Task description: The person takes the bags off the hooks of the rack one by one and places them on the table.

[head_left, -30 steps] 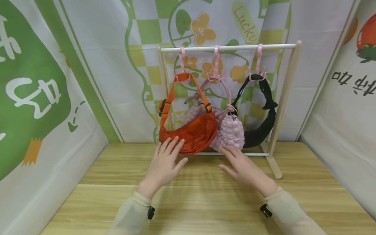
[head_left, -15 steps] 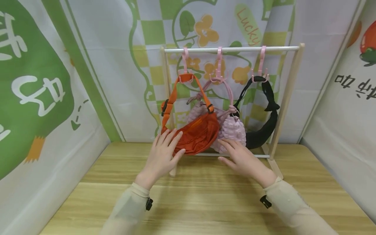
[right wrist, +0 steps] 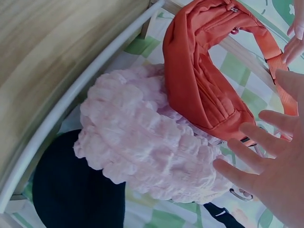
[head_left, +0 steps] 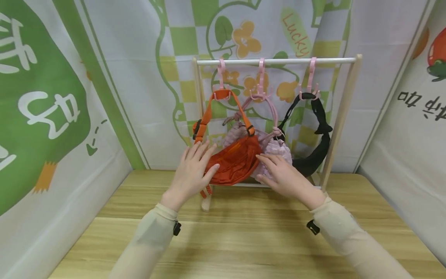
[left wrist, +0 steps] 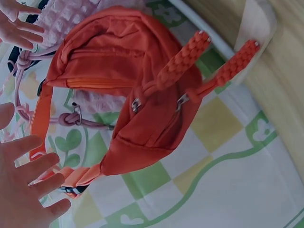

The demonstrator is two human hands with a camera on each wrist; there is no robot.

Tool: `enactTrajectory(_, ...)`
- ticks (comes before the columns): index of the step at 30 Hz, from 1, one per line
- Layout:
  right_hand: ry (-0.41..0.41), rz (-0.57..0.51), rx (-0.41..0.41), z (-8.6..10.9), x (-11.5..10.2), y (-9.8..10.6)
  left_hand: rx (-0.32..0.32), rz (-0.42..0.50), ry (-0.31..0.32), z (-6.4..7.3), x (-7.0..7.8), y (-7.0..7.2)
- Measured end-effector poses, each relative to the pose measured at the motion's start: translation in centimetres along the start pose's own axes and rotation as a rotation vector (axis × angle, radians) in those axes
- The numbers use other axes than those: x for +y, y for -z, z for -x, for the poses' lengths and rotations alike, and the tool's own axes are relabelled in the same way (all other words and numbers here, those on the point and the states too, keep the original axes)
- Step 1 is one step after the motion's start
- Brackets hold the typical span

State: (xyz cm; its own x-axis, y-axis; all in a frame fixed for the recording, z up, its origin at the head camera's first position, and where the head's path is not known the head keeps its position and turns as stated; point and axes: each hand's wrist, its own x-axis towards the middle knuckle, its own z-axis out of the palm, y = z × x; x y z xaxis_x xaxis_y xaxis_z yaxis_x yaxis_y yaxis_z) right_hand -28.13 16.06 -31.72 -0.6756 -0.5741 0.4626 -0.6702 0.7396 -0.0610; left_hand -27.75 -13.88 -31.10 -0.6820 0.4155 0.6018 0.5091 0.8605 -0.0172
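Note:
An orange belt bag [head_left: 237, 162] hangs by its strap from a pink hook at the left of a small rack. My left hand [head_left: 191, 170] is in front of its left part, fingers spread and holding nothing. In the left wrist view the fingertips look apart from the bag [left wrist: 109, 61], and its braided zip pulls dangle. Beside it hangs a pink puckered bag [right wrist: 142, 128], partly behind the orange one. My right hand [head_left: 287, 178] reaches before this pink bag with straight fingers; whether it touches cannot be told. To the right hangs a black bag [head_left: 311, 159].
The rack has wooden uprights [head_left: 343, 116] and a white top bar [head_left: 285, 61] carrying pink hooks [head_left: 222, 75]. It stands on a wood-grain table [head_left: 244, 236] near a printed cloth backdrop [head_left: 129, 77]. Cloth walls rise on both sides.
Both hands have risen a little higher against the bags, the right shifting slightly left. The rack sits slightly lower and further right in the head view. All bags still hang.

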Motion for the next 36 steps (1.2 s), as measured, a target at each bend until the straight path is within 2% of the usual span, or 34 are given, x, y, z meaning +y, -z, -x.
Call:
enactTrajectory(6,0.014,-0.026,-0.016,-1.0,0.1,0.8,0.011,-0.015,-0.004,-1.3,-0.2,0.9)
enactTrajectory(10,0.053,-0.037,0.012,-1.8,0.4,1.0,0.002,-0.016,0.006,-1.9,-0.7,1.5)
enactTrajectory(14,0.082,-0.038,0.043,-2.6,0.6,1.3,0.022,-0.003,0.003,-2.5,-1.2,1.9)
enactTrajectory(17,0.071,-0.045,0.046,-3.1,0.5,1.7,0.049,0.000,-0.010,-2.9,-1.5,2.2)
enactTrajectory(26,0.030,-0.062,-0.009,-4.7,0.2,2.9,0.074,-0.031,-0.050,-4.1,-2.2,3.2)
enactTrajectory(36,0.014,-0.087,-0.043,-6.0,-0.1,3.8,0.019,-0.048,-0.034,-5.4,-2.9,4.6)
